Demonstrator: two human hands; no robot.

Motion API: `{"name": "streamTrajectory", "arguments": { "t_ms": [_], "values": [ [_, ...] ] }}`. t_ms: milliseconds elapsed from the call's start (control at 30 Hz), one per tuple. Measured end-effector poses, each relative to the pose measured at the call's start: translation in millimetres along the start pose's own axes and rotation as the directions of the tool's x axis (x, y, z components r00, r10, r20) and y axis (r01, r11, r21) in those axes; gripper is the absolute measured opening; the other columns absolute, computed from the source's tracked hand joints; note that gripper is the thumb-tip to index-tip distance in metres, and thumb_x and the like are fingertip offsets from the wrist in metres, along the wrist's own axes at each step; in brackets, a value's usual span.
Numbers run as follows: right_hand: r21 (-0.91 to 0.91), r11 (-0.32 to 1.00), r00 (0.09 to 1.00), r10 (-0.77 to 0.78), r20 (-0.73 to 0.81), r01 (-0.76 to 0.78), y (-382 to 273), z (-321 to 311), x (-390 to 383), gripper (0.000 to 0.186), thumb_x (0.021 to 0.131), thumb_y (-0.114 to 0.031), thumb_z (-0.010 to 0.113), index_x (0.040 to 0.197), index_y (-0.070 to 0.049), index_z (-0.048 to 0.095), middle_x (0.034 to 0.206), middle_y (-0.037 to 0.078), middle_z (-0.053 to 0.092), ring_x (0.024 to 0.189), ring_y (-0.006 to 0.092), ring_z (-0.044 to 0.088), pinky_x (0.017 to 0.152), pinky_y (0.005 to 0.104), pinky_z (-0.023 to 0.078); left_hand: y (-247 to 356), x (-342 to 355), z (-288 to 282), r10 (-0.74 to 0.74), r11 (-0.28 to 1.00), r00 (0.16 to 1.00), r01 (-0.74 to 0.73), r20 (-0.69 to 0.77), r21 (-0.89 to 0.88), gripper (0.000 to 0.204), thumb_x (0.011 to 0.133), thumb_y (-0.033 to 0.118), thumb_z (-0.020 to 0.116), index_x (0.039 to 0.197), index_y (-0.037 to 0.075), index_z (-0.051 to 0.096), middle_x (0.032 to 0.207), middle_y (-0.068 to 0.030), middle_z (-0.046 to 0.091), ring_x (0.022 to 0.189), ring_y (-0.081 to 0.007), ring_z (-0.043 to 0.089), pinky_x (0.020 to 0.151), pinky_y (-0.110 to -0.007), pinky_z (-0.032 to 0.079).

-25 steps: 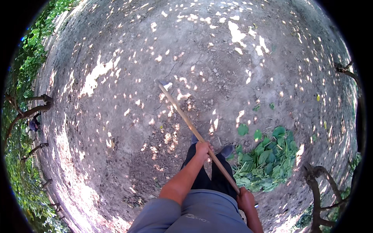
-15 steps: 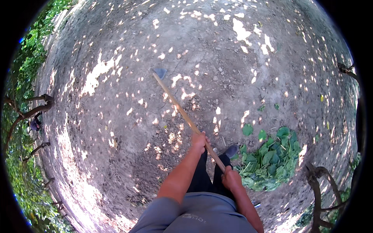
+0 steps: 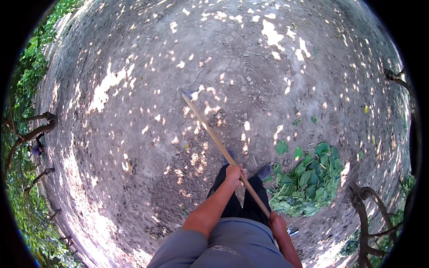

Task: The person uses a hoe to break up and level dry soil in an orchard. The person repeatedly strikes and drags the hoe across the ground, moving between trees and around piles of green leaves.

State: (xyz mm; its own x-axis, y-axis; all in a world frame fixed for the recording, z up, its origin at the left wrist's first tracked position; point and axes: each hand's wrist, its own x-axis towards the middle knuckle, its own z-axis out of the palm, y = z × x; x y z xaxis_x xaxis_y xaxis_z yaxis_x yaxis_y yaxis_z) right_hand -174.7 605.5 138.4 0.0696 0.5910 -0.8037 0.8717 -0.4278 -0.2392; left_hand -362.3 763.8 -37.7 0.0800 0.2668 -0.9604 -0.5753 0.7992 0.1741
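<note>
A long wooden handle (image 3: 214,138) runs from my hands up and to the left, ending in a small metal blade (image 3: 190,94) on the bare soil. My left hand (image 3: 233,173) grips the handle about midway. My right hand (image 3: 277,223) holds its near end, close to my body. My dark trousers and a shoe (image 3: 262,172) show under the handle. A heap of cut green leaves (image 3: 308,178) lies on the ground just to the right of my feet.
Dry, stony soil (image 3: 147,147) dappled with sunlight fills the view. Bare tree branches (image 3: 366,201) stand at the lower right, another trunk (image 3: 35,129) at the left. Green bushes (image 3: 22,89) line the left rim.
The handle has swung left and away from me, so the blade now lies farther out on the soil. Both hands have kept their grip and slid with it.
</note>
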Motion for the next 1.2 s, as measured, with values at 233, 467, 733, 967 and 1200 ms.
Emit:
{"name": "streamTrajectory", "arguments": {
  "t_ms": [233,467,733,967,1200],
  "values": [
    [0.033,0.999,1.000,-0.014,0.028,0.013,-28.8,-43.6,4.7,0.025,0.077,-0.021,0.062,0.085,-0.001,0.049,0.073,0.024,0.061,0.073,0.0428,0.060,0.067,0.0507,0.047,22.9,-4.2,7.7,0.055,0.995,0.998,-0.052,-0.023,0.084,0.012,0.088,0.011,0.053,0.080,0.005,0.046,0.064,-0.0061,0.048,0.053,-0.0184,0.050,0.052,-0.035,0.048],
    [-0.074,0.986,0.982,0.155,0.111,-0.148,-12.5,-110.1,-70.1,0.036,0.071,-0.029,0.068,0.087,-0.001,0.052,0.078,0.023,0.062,0.076,0.0418,0.060,0.070,0.0482,0.048,-38.4,-41.0,17.4,-0.303,0.925,0.951,0.277,0.065,0.259,0.015,0.088,0.019,0.058,0.090,0.006,0.050,0.073,-0.0055,0.055,0.066,-0.0233,0.062,0.063,-0.041,0.054],
    [0.257,0.964,0.996,-0.058,-0.068,0.074,-65.4,-149.3,-89.4,0.049,0.068,-0.026,0.073,0.103,0.003,0.057,0.086,0.022,0.064,0.078,0.0346,0.064,0.071,0.0387,0.050,8.7,-48.9,1.5,-0.248,0.946,0.949,0.193,0.195,0.262,0.018,0.087,0.020,0.060,0.088,0.004,0.052,0.076,-0.0080,0.059,0.072,-0.0247,0.063,0.067,-0.043,0.054],
    [0.517,0.823,0.969,-0.239,-0.060,0.235,-136.5,-181.0,-108.3,0.048,0.080,-0.017,0.067,0.121,0.000,0.050,0.087,0.011,0.063,0.076,0.0153,0.058,0.067,0.0286,0.048,46.5,-50.7,-9.9,-0.082,0.992,0.970,0.058,0.231,0.110,0.015,0.084,0.016,0.062,0.090,0.005,0.054,0.074,-0.0067,0.059,0.066,-0.0222,0.062,0.062,-0.041,0.056],
    [0.241,0.905,0.936,-0.344,-0.067,0.350,-163.2,-201.1,-106.5,0.050,0.081,-0.022,0.063,0.125,-0.005,0.047,0.086,0.019,0.063,0.074,0.0251,0.062,0.067,0.0341,0.049,69.8,-76.2,-11.6,-0.013,0.992,0.965,-0.022,0.262,0.127,0.016,0.082,0.022,0.064,0.083,0.009,0.054,0.075,-0.0049,0.057,0.067,-0.0218,0.060,0.064,-0.042,0.052]
  ]
}}
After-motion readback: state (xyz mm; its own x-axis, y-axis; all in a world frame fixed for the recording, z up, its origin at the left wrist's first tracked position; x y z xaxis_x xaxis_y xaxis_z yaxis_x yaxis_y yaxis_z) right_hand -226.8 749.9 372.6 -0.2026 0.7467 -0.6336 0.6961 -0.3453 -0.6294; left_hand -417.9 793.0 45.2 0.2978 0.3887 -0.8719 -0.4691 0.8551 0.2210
